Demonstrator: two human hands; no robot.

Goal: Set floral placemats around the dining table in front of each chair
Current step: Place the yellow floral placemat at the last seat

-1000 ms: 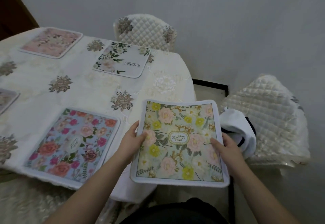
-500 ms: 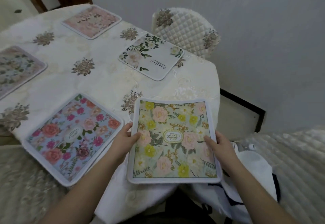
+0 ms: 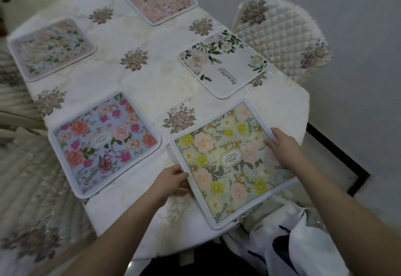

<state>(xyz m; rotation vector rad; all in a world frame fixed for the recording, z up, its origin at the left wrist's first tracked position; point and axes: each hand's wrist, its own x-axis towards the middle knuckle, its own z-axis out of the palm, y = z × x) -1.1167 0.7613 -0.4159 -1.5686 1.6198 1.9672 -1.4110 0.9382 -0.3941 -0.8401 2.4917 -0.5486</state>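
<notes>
A yellow-and-pink floral placemat (image 3: 232, 163) lies at the table's near right corner, its lower edge hanging over the table's edge. My left hand (image 3: 171, 181) grips its left edge and my right hand (image 3: 283, 149) grips its right edge. Several more placemats lie flat on the table: a blue one with red and pink flowers (image 3: 104, 143) at near left, a white "Beautiful" one (image 3: 223, 63) at right, a pink one (image 3: 161, 1) at the far end, and a pale one (image 3: 52, 48) at far left.
The table (image 3: 134, 85) wears a cream embroidered cloth. A quilted chair (image 3: 282, 35) stands at the right side by the grey wall. A white garment with dark trim (image 3: 299, 243) lies at lower right. Quilted fabric (image 3: 26, 178) shows at left.
Both hands have carried the yellow placemat forward and down onto the table's near right corner, turning it slightly. The view has swung left and now takes in the whole table.
</notes>
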